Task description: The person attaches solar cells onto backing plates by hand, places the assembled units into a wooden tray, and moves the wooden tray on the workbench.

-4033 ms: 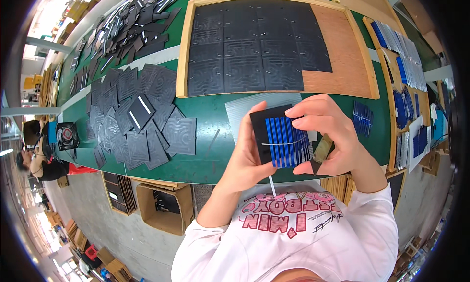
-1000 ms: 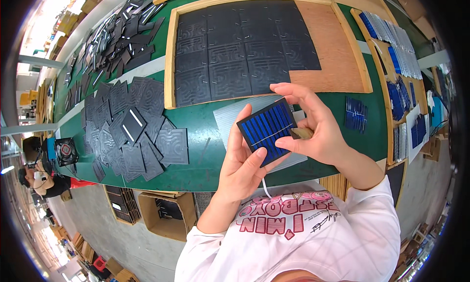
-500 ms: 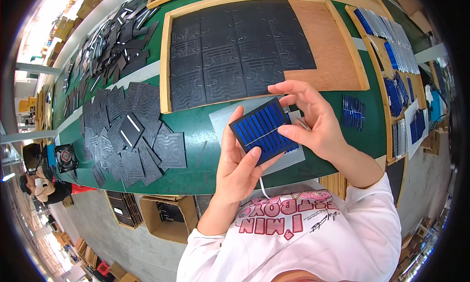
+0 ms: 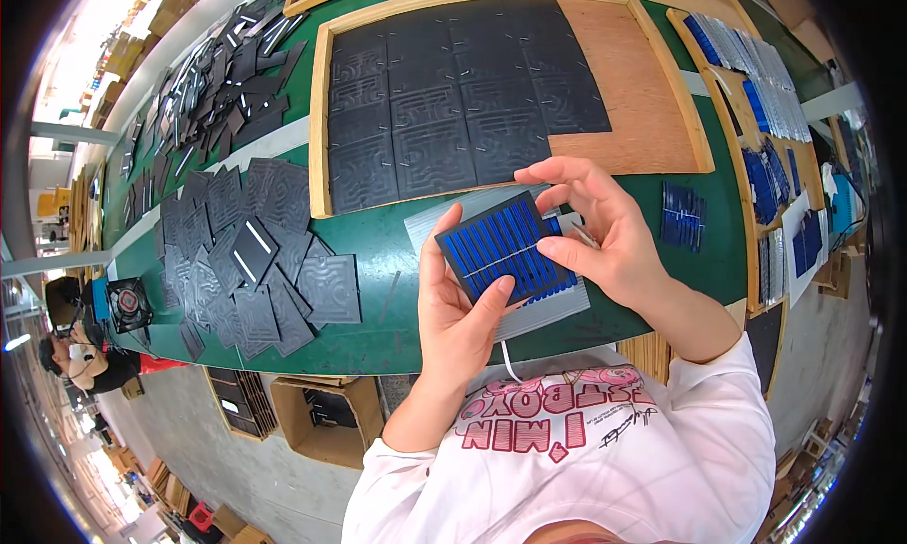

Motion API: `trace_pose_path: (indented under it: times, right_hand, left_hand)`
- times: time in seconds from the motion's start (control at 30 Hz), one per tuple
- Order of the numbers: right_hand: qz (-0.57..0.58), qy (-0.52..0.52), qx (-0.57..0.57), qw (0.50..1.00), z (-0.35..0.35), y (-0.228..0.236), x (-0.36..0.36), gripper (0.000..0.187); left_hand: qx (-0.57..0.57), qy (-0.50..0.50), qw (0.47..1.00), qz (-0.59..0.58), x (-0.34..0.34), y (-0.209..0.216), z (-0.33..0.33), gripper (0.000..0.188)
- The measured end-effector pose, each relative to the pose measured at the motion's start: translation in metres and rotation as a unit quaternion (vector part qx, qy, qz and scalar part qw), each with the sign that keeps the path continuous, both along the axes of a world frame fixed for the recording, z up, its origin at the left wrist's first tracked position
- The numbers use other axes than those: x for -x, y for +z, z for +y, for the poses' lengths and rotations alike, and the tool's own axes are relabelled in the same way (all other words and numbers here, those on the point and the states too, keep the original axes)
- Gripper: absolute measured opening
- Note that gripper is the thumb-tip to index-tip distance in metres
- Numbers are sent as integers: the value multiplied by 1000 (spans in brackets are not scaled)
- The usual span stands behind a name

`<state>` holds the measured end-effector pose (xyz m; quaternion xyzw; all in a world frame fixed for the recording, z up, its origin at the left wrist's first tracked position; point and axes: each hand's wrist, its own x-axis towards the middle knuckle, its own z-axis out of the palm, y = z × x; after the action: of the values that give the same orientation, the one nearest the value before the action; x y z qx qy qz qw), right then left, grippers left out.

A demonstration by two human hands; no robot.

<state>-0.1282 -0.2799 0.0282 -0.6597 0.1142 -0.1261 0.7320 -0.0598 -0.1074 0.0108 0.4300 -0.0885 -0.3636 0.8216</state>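
Observation:
A small square solar panel (image 4: 501,246), with blue strips on a black backing and a pale line across it, is tilted above the green bench. My left hand (image 4: 453,308) grips it from the left, thumb on its lower edge and fingers around its side. My right hand (image 4: 605,232) is curled at its right side, thumb tip pressed on the panel's edge and index finger bent over the top corner. A thin light-coloured piece (image 4: 588,236) shows beside the right palm; its kind is unclear. Beneath lies a grey ribbed mat (image 4: 562,310), partly hidden, with more blue strips on it.
A wooden-framed board (image 4: 652,119) holding rows of black panels lies beyond my hands. Loose black squares (image 4: 331,284) are piled at left, with black strips behind them. Blue cells (image 4: 682,218) sit at right, near a wooden tray (image 4: 746,166). An open carton (image 4: 331,421) stands below the bench.
The panel has shifted slightly left and turned a little in my left hand, whose thumb has slid right along the lower edge. My right hand has hardly moved.

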Motion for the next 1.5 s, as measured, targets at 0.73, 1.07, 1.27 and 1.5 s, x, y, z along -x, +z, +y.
trace_pose_path:
  times: [0.73, 1.07, 1.27, 1.5]
  right_hand:
    - [58, 9, 113, 992, -2, 8, -2, 71]
    - [57, 12, 12, 998, -17, 11, 4, 40]
    - [35, -39, 2, 999, -16, 14, 7, 37]
    - [-23, 55, -74, 996, -19, 7, 4, 63]
  left_hand:
    - [45, -39, 998, 14, 8, 6, -1, 61]
    - [108, -75, 990, 59, -7, 1, 10, 62]
    - [-150, 110, 935, -302, -10, -11, 21, 20]
    - [-23, 36, 998, -42, -14, -11, 22, 10]
